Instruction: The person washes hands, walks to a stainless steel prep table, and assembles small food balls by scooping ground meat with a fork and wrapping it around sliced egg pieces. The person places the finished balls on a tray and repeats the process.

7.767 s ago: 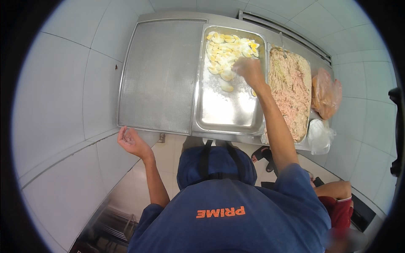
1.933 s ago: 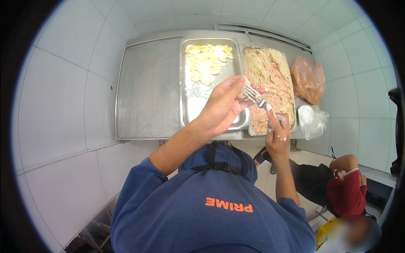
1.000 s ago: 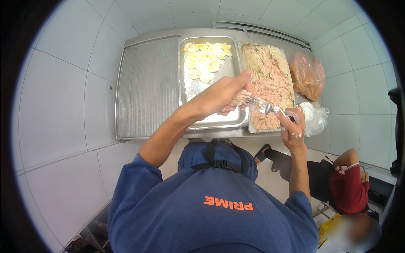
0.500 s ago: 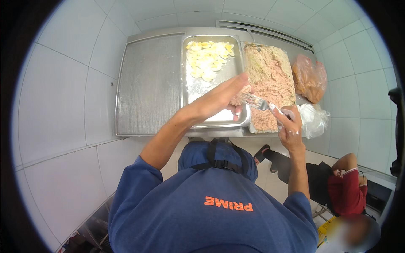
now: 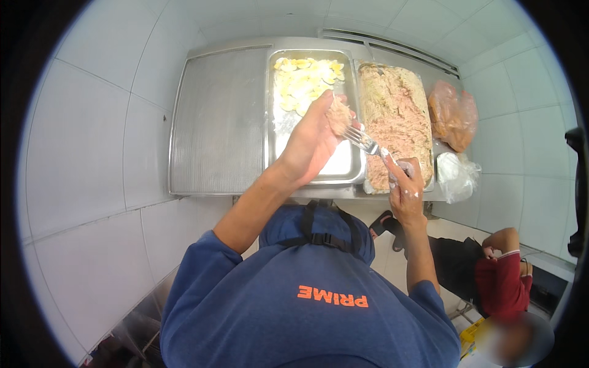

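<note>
A lump of pinkish minced filling [image 5: 338,116] rests in my left hand [image 5: 313,136], its fingers curled around it above the steel tray [image 5: 319,175]. My right hand [image 5: 406,187], smeared with white, grips a metal fork [image 5: 366,143] by its handle. The fork's tines press against the lump in my left palm. Below and to the right lies a tray heaped with the same pinkish mince [image 5: 396,110]. Several pale yellow and white pieces that look like halved boiled eggs [image 5: 300,80] lie in the far part of the steel tray.
Left of the steel tray is a ridged metal worktop [image 5: 218,122]. An orange-tinted plastic bag [image 5: 453,116] and a clear white bag [image 5: 457,176] sit at the right. Tiled walls close in the counter. A seated person in a red shirt [image 5: 503,279] is at the lower right.
Both hands have shifted slightly left. My left hand has turned palm upward, bringing the lump into fuller view. The fork has moved with them.
</note>
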A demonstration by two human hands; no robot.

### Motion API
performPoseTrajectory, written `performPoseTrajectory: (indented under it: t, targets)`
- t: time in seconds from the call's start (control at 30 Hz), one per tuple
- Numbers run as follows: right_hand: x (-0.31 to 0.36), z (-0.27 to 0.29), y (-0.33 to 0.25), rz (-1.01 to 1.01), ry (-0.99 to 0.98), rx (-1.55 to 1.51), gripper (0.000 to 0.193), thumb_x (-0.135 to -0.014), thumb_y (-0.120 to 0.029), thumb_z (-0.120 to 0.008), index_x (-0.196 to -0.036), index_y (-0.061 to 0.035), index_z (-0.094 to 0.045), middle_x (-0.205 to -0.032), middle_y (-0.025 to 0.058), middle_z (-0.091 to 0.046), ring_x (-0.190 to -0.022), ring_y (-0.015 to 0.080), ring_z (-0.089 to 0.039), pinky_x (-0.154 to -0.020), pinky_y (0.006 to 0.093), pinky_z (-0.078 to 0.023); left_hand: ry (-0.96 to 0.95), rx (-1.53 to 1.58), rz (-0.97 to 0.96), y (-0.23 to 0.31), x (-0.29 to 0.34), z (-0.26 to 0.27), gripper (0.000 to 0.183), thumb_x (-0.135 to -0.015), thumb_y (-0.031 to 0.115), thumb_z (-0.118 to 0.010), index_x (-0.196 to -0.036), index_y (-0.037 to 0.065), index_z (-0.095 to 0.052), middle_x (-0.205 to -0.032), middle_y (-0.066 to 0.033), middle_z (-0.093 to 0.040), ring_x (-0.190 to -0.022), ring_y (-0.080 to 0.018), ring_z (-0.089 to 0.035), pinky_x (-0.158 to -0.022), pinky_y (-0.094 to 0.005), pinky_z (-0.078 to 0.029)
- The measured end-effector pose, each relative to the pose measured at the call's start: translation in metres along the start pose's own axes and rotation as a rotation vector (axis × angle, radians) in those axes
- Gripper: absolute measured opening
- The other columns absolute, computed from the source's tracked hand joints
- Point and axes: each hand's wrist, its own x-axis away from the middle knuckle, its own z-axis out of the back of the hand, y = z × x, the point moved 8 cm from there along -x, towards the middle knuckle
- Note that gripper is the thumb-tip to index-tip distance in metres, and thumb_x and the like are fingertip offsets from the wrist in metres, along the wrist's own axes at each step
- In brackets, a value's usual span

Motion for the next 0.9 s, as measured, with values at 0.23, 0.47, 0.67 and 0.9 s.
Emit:
performPoseTrajectory:
  t: [0.23,0.47,0.67,0.9]
  targets:
    - [0.012,0.022,0.016,-0.005,0.08,0.105,0.069,-0.069,0.015,-0.048,-0.134,-0.0002,-0.067,-0.097,0.0162,-0.058,-0.088,0.0302,-0.057,-0.08,0.0384,-0.049,0.444,-0.558,-0.08,0.016,0.037,0.131,0.035,-0.103,0.015,-0.06,-0.133,-0.002,-0.053,-0.118,-0.0135,-0.066,-0.109,-0.0188,-0.061,-0.1,-0.0349,-0.049]
    - [0.024,0.016,0.042,-0.121,0.114,0.085,0.04,-0.099,0.004,-0.051,-0.138,0.0016,-0.062,-0.106,0.0166,-0.06,-0.092,0.028,-0.056,-0.082,0.0367,-0.047,0.698,-1.17,0.332,-0.033,0.153,0.336,0.031,-0.094,0.012,-0.067,-0.12,-0.004,-0.066,-0.107,-0.0127,-0.07,-0.095,-0.0196,-0.067,-0.084,-0.034,-0.055]
    - [0.018,0.004,0.047,-0.126,0.077,0.071,0.041,-0.1,0.004,-0.05,-0.139,0.0013,-0.061,-0.108,0.0157,-0.06,-0.095,0.0275,-0.057,-0.085,0.0357,-0.047,0.69,-1.412,0.137,-0.054,0.185,0.339,0.033,-0.093,0.011,-0.068,-0.123,-0.001,-0.065,-0.109,-0.0179,-0.07,-0.095,-0.0283,-0.07,-0.085,-0.0387,-0.057]
    - [0.019,0.017,0.058,-0.235,0.123,0.072,0.039,-0.101,0.003,-0.051,-0.139,0.0005,-0.061,-0.107,0.0145,-0.059,-0.091,0.0244,-0.056,-0.084,0.0344,-0.047,0.671,-1.603,0.06,-0.024,0.146,0.283,0.031,-0.092,0.013,-0.068,-0.12,0.0,-0.068,-0.116,-0.0188,-0.067,-0.112,-0.0339,-0.063,-0.099,-0.0436,-0.049]
